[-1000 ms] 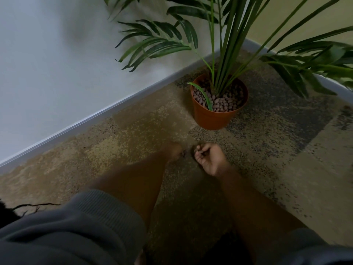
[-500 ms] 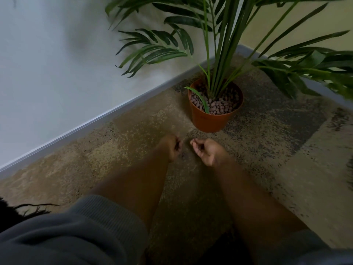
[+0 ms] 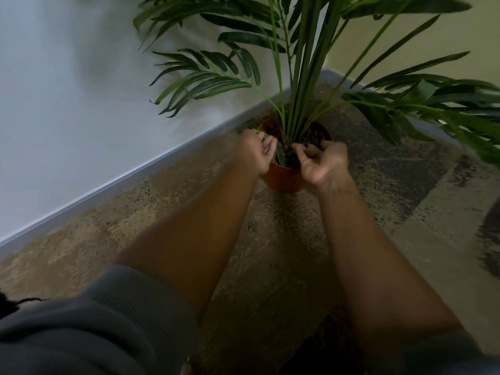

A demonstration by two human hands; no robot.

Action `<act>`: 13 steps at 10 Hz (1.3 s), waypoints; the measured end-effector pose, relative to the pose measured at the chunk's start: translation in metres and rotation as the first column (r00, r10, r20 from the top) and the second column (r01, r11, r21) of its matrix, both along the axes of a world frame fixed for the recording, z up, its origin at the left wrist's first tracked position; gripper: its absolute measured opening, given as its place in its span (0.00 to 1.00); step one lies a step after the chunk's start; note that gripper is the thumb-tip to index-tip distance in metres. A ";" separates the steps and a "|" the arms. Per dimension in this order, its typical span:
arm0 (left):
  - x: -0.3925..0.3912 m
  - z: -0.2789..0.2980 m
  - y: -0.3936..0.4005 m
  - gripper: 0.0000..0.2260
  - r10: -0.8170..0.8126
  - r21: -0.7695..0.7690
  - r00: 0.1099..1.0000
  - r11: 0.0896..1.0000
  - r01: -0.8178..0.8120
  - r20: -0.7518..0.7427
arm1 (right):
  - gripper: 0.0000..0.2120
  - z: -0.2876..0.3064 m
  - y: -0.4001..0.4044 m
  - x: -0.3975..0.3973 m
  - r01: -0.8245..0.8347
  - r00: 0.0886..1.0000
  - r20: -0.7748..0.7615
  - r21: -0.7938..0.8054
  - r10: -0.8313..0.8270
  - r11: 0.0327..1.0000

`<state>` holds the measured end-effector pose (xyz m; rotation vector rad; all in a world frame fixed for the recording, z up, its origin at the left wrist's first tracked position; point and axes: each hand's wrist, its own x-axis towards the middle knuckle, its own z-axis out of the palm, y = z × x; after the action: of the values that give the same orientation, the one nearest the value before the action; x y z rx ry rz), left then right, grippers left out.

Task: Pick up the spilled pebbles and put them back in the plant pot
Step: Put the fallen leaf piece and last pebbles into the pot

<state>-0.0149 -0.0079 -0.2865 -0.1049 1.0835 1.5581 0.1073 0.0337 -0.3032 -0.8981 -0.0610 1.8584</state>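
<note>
Our left hand (image 3: 257, 152) and right hand (image 3: 323, 165) are now up over the near rim of the plant pot (image 3: 282, 180), where half a second ago both were low on the carpet just in front of it. The right hand's fingers are curled with thumb against fingertips, as if cupping or letting go of something; the left hand's fingers bend loosely inward. The blur hides whether either holds anything, so we cannot tell. We judge this as the drop-off: whatever was gathered is being tipped in. The pebbles (image 3: 313, 135) already in the pot show as a dark, lumpy bed of small rounded stones around the stems. The pot is smooth terracotta-orange, tapering downward, probably plastic. From it rises a palm plant (image 3: 297, 77) with stiff straight stems and long glossy leaflets. The carpet (image 3: 270, 253) is short-piled and mottled in brown and grey patches, and one small roundish speck on it may be a stray pebble.
</note>
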 end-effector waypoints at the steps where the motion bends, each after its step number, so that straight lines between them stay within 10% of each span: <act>1: 0.005 0.008 0.014 0.20 -0.053 0.013 0.998 0.998 0.054 -0.013 | 0.24 0.008 0.009 0.005 0.023 0.999 -0.029 -0.045 -0.024 0.999; 5: -0.002 -0.005 -0.006 0.22 -0.039 0.075 0.998 0.996 0.043 -0.047 | 0.19 0.019 -0.015 0.008 -0.127 0.987 0.101 0.041 0.122 0.991; 7: -0.010 -0.039 -0.037 0.18 0.086 -0.058 0.983 0.994 -0.096 -0.164 | 0.07 -0.004 -0.043 -0.007 -0.448 0.831 0.389 0.045 0.397 0.893; 9: -0.018 -0.088 -0.063 0.08 -0.228 -0.344 0.869 0.936 0.071 -0.440 | 0.07 -0.046 -0.062 -0.010 -0.575 0.601 0.587 -0.154 0.542 0.804; 11: -0.014 -0.127 -0.089 0.10 -0.682 -0.647 0.436 0.719 0.254 -0.587 | 0.10 -0.092 -0.086 -0.005 -0.709 0.070 0.809 -0.372 0.584 0.600; 12: -0.007 -0.133 -0.098 0.17 -0.798 -0.746 0.173 0.602 0.286 -0.578 | 0.08 -0.105 -0.102 0.000 -0.788 -0.366 0.853 -0.497 0.372 0.364; 13: -0.005 -0.146 -0.099 0.22 -0.810 -0.791 -0.038 0.561 0.244 -0.586 | 0.14 -0.106 -0.115 0.002 -0.759 -0.610 0.779 -0.627 0.145 0.174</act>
<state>-0.0196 -0.1069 -0.4324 1.0768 2.1265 0.3002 0.1097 -0.0809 -0.4091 -1.8930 -2.7291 1.2457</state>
